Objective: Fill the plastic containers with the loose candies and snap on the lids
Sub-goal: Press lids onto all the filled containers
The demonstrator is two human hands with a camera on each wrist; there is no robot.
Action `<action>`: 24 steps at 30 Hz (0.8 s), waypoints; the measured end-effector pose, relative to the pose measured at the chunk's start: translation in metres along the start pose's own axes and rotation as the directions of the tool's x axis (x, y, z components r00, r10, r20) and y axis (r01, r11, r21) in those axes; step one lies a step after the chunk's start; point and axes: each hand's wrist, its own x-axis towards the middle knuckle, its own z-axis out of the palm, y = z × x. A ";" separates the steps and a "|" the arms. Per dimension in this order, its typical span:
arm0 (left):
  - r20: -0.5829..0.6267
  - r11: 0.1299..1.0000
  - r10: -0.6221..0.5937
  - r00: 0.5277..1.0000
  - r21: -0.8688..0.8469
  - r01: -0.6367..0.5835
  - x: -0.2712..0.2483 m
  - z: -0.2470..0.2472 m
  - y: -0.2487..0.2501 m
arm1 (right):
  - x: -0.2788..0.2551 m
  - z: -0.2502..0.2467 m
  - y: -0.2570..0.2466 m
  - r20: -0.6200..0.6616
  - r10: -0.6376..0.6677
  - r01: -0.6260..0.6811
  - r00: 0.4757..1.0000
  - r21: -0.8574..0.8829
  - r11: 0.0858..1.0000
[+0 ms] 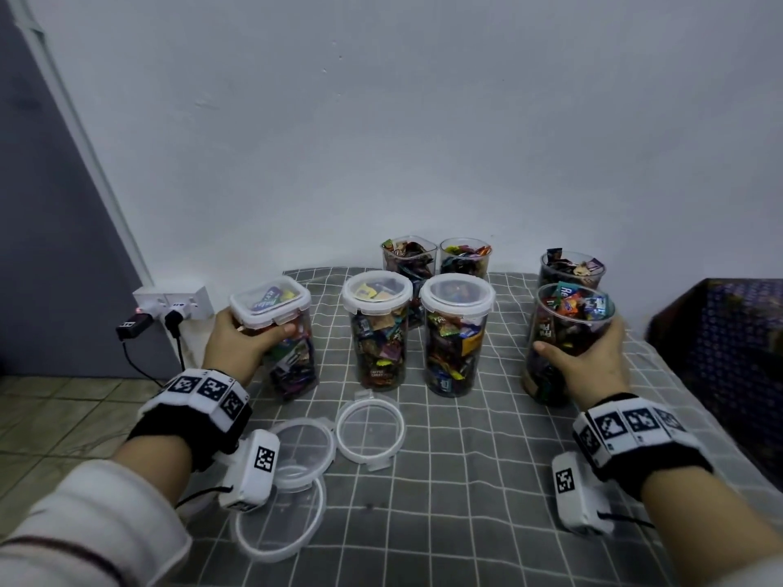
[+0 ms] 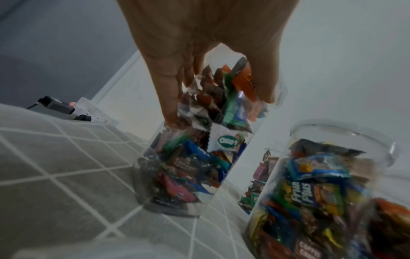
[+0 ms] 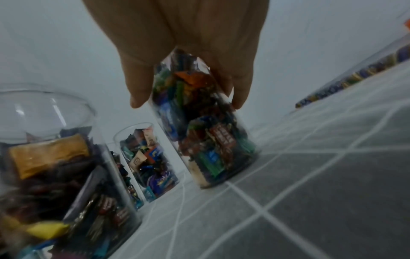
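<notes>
While left hand (image 1: 237, 338) grips lidded square container (image 1: 279, 332) | right hand (image 1: 593, 360) grips open round container (image 1: 563, 328), candy-filled.

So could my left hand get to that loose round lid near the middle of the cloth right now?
Probably not yet: the left hand grips the square-lidded container. Nothing covers the round lid.

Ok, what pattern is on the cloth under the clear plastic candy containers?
The table cloth is dark grey with a thin white grid of squares, clearest in the head view.
</notes>
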 end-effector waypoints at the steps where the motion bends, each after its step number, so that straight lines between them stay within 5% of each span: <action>1: 0.006 1.000 -0.013 1.000 0.004 0.013 0.001 0.000 -0.001 | 0.001 0.001 0.002 0.006 0.015 -0.015 1.000 -0.011 1.000; 9: 0.140 0.974 -0.087 0.986 0.220 0.055 -0.009 -0.002 0.005 | 0.004 -0.001 0.005 0.040 0.059 -0.054 0.997 -0.102 0.993; 14: 0.198 0.744 -0.182 0.963 0.668 0.003 -0.042 -0.006 0.016 | 0.001 -0.006 0.001 0.062 0.074 -0.065 0.995 -0.139 0.988; 24: 0.294 0.893 -0.145 0.945 0.450 -0.002 -0.080 0.017 0.020 | -0.037 -0.005 -0.006 0.208 0.081 -0.063 0.975 -0.093 0.994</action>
